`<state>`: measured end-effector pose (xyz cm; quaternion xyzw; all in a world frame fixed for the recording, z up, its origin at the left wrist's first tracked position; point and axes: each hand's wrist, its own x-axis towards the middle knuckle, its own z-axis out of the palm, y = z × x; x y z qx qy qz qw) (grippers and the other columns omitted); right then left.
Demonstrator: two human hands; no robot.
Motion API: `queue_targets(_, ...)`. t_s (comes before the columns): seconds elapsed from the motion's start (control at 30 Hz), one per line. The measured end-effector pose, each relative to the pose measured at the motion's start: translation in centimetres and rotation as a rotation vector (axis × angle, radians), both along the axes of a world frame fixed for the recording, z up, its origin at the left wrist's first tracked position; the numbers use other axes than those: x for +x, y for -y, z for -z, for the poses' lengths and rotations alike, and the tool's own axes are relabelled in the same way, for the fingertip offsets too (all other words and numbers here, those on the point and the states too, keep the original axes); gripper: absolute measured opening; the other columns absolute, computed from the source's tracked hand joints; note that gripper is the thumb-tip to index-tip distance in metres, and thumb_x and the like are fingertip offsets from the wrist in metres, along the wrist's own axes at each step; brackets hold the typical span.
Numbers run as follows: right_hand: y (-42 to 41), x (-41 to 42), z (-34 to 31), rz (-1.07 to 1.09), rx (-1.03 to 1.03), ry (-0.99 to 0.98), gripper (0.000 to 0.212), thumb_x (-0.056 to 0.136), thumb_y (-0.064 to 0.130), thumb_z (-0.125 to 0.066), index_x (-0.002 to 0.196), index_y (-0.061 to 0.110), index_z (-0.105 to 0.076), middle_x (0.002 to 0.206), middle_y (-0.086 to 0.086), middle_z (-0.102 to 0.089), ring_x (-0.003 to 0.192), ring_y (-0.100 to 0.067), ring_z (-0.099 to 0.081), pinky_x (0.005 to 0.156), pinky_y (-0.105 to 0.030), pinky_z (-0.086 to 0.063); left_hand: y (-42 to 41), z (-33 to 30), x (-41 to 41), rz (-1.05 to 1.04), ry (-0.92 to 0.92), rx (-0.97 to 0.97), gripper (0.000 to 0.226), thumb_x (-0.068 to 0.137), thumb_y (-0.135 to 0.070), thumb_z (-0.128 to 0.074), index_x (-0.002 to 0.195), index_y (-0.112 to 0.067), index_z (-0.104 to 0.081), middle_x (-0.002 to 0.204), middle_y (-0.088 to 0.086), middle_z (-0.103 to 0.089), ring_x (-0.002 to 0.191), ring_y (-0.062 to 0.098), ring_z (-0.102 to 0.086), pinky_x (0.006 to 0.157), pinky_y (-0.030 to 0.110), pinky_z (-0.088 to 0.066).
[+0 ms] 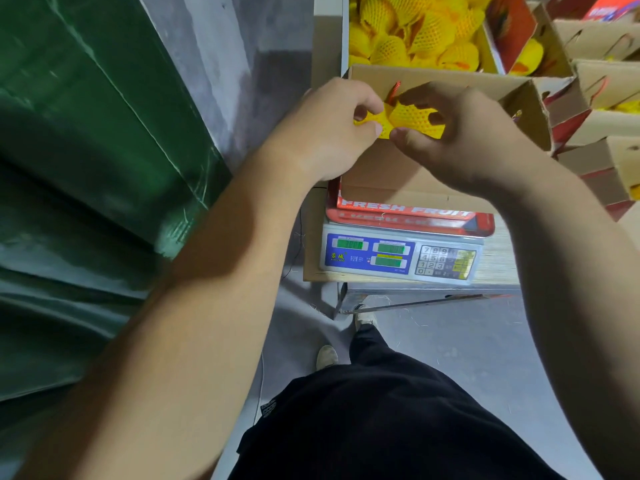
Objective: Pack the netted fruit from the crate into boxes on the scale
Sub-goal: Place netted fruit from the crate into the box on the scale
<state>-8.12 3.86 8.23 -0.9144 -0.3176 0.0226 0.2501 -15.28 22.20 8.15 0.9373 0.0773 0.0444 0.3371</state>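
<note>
Together, the left hand [325, 133] and right hand [464, 140] are pinching one netted fruit [412, 119] over the open box [433, 188] on the scale [398, 254] — the crate [415, 32] sitting at twelve o'clock

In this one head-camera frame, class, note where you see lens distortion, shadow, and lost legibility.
Head view: wide-angle bending curves the green sheeting at the frame's left; the left hand and its forearm carry a soft shadow; the scale shows green displays whose digits are too blurred to read; the netted fruit looks bright, its mesh still visible.
</note>
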Motion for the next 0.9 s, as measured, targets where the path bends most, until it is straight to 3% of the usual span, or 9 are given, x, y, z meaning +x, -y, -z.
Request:
queue_targets(0.2, -0.3, 0.7, 0.2, -0.061, 0.046, -0.013, 0.047, 0.099, 0.041, -0.063, 0.14, 0.019, -0.06, 0.136, -0.003, -0.066, 0.123, -0.021, -0.062, 0.103, -0.046, -0.051, 0.7, -0.2, 0.8, 0.015, 0.034, 0.004, 0.033, 0.104, -0.035, -0.061, 0.136, -0.032, -0.066, 0.132, -0.008, -0.067, 0.11, 0.006, -0.059, 0.084, 0.02, -0.04)
queue_targets(0.57, 0.3, 6.5, 0.3, -0.052, 0.328, -0.167, 0.038, 0.102, 0.033, -0.062, 0.133, 0.011, -0.064, 0.121, -0.003, -0.07, 0.114, -0.007, -0.065, 0.098, -0.033, -0.055, 2.5, -2.3, 7.0, 0.016, 0.061, 0.03, 0.03, 0.106, -0.026, -0.057, 0.134, -0.028, -0.068, 0.132, -0.006, -0.067, 0.121, 0.012, -0.061, 0.096, 0.026, -0.05)
queue_targets(0.73, 2.0, 12.9, 0.0, 0.014, 0.309, -0.171, 0.034, 0.1, 0.032, -0.064, 0.13, 0.016, -0.066, 0.118, 0.0, -0.071, 0.097, -0.005, -0.068, 0.086, -0.032, -0.055, 3.6, -2.5, 13.7, 0.037, 0.04, 0.002, 0.028, 0.105, -0.029, -0.061, 0.131, -0.03, -0.069, 0.122, -0.012, -0.068, 0.115, 0.008, -0.063, 0.09, 0.024, -0.05)
queue_targets(0.9, 3.2, 21.0, -0.1, -0.008, 0.221, -0.212, 0.032, 0.099, 0.028, -0.062, 0.13, 0.023, -0.065, 0.114, 0.005, -0.07, 0.093, -0.009, -0.071, 0.088, -0.038, -0.056, 3.6, -1.4, 21.6, 0.008, 0.025, 0.029, 0.027, 0.102, -0.034, -0.064, 0.128, -0.031, -0.07, 0.124, -0.013, -0.07, 0.108, 0.006, -0.062, 0.094, 0.03, -0.053)
